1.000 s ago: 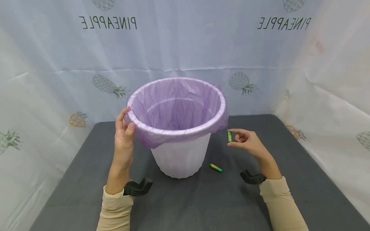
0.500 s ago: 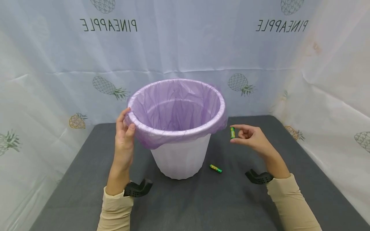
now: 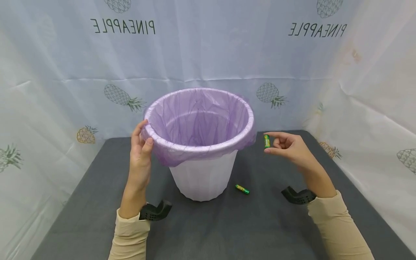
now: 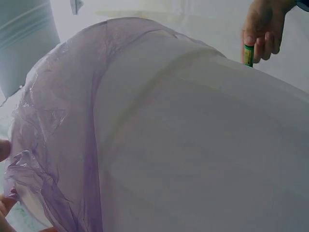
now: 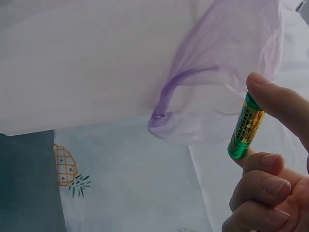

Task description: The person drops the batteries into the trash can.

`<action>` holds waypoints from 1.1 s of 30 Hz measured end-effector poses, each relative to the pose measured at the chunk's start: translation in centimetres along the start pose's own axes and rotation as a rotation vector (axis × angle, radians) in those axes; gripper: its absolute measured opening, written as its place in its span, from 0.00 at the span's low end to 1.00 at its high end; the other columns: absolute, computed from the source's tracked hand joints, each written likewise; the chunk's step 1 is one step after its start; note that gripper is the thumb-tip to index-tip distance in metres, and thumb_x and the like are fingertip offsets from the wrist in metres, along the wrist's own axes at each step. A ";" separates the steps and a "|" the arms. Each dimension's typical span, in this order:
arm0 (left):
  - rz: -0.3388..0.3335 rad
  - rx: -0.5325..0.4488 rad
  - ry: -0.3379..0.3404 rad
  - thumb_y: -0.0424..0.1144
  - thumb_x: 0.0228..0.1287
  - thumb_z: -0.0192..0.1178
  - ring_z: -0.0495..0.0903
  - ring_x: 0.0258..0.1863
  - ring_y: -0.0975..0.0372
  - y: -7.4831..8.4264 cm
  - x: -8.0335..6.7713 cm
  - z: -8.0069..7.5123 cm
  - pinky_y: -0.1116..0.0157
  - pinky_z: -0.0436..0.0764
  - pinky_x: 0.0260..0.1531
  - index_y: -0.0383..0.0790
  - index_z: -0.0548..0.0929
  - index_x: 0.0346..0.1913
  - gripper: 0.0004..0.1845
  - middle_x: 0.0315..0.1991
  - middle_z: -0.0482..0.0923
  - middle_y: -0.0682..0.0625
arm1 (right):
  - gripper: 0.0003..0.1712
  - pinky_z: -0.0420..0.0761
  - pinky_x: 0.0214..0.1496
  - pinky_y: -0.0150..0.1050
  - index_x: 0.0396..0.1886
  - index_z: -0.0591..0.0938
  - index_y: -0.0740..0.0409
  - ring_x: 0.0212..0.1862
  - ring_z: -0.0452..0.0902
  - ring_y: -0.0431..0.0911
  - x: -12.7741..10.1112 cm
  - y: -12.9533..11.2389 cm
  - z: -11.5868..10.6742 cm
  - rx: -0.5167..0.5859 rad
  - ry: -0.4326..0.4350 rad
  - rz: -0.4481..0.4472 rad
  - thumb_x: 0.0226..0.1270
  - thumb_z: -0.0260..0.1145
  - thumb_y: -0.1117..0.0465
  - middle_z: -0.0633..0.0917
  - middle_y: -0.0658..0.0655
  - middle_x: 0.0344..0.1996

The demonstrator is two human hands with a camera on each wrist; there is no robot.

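Observation:
A white bin [image 3: 203, 177] lined with a purple bag [image 3: 198, 119] stands in the middle of the grey table [image 3: 227, 231]. My left hand [image 3: 140, 151] grips the bin's left rim over the bag. My right hand [image 3: 286, 146] pinches a green battery [image 3: 267, 141] upright between thumb and forefinger, just right of the rim and about level with it. The right wrist view shows this battery [image 5: 246, 126] close up below the bag's hanging edge [image 5: 227, 72]. A second green battery [image 3: 242, 189] lies on the table by the bin's base.
A pale cloth printed with pineapples [image 3: 208, 54] hangs behind and on both sides of the table. Black wrist mounts [image 3: 155, 211] sit on both forearms.
My right hand has risen and moved slightly right with the battery, from below the rim to about rim height. The left hand and the bin have stayed put.

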State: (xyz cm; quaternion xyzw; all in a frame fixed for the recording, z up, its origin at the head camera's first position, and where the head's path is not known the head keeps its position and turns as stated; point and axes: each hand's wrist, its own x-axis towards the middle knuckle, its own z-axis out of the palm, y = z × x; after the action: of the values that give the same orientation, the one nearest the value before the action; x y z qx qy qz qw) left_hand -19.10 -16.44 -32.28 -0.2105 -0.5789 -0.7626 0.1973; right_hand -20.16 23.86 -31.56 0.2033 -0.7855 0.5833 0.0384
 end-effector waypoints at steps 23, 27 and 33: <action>-0.001 -0.003 -0.010 0.36 0.71 0.46 0.71 0.50 0.67 0.1 0.0 0.1 0.71 0.66 0.57 0.53 0.62 0.67 0.23 0.49 0.70 0.55 | 0.25 0.53 0.23 0.41 0.56 0.80 0.56 0.19 0.55 0.42 1.4 -4.5 -0.2 0.093 -0.031 -0.064 0.60 0.64 0.75 0.70 0.42 0.18; -0.006 -0.007 0.000 0.35 0.70 0.46 0.72 0.49 0.67 0.2 0.1 0.1 0.70 0.67 0.56 0.53 0.63 0.67 0.24 0.49 0.71 0.55 | 0.24 0.52 0.23 0.40 0.55 0.81 0.54 0.19 0.54 0.42 2.0 -5.4 0.3 0.119 -0.022 -0.074 0.60 0.64 0.75 0.69 0.43 0.17; -0.058 0.011 -0.027 0.33 0.71 0.46 0.71 0.52 0.68 1.0 0.0 -0.5 0.71 0.64 0.59 0.53 0.62 0.69 0.25 0.52 0.72 0.56 | 0.23 0.51 0.25 0.39 0.53 0.81 0.55 0.18 0.54 0.41 2.8 -6.5 0.9 0.171 0.006 -0.091 0.59 0.63 0.77 0.69 0.44 0.17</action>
State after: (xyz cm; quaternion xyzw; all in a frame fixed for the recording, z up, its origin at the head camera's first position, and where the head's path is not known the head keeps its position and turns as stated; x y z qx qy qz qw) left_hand -18.65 -17.15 -31.60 -0.2029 -0.5917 -0.7619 0.1682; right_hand -20.22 20.73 -25.12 0.2397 -0.7226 0.6465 0.0498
